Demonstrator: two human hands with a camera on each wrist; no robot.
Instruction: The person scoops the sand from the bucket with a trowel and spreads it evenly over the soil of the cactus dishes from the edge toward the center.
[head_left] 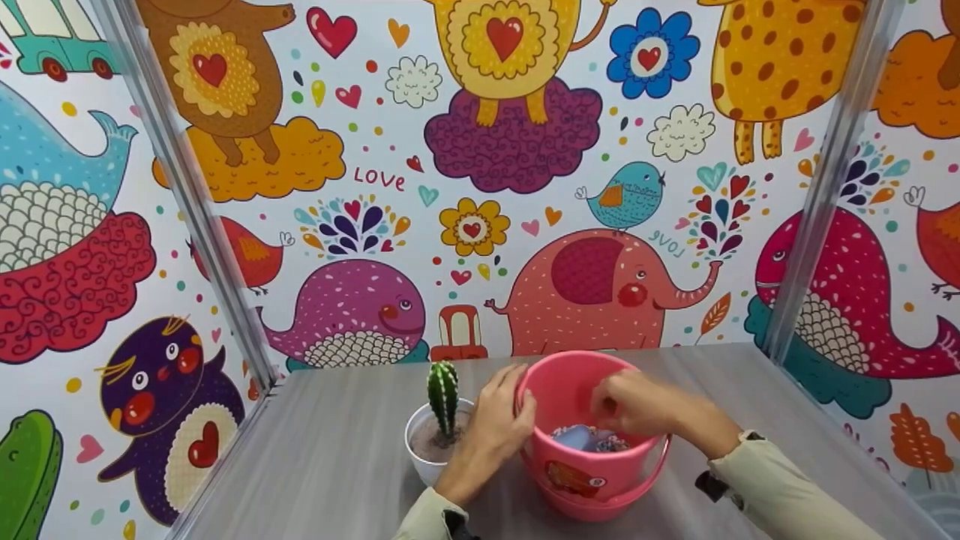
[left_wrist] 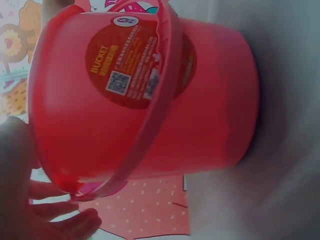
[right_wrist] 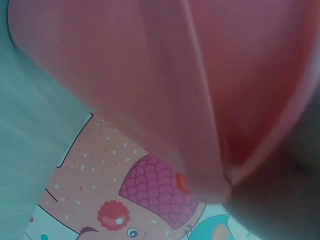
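A pink bucket (head_left: pixel 592 480) stands upright on the table, its handle hanging down along the side. At its left rim my left hand (head_left: pixel 499 409) grips the edge; in the left wrist view the fingers (left_wrist: pixel 75 220) extend beyond the rim. My right hand (head_left: pixel 637 405) reaches over the opposite rim into the opening, its fingers curled. Whether it holds anything is hidden. Low inside the bucket lies a smooth blue-grey thing (head_left: pixel 574 437), partly covered, among small multicoloured bits (head_left: pixel 611 444). The right wrist view shows mostly the bucket wall (right_wrist: pixel 115 65) and handle (right_wrist: pixel 192 125).
Just left of the bucket, close to my left forearm, a green cactus (head_left: pixel 444 397) grows in a white pot (head_left: pixel 427 466) of soil. The grey table (head_left: pixel 330 450) ends at printed cartoon panels (head_left: pixel 375 315), joined by metal corner posts (head_left: pixel 825 165).
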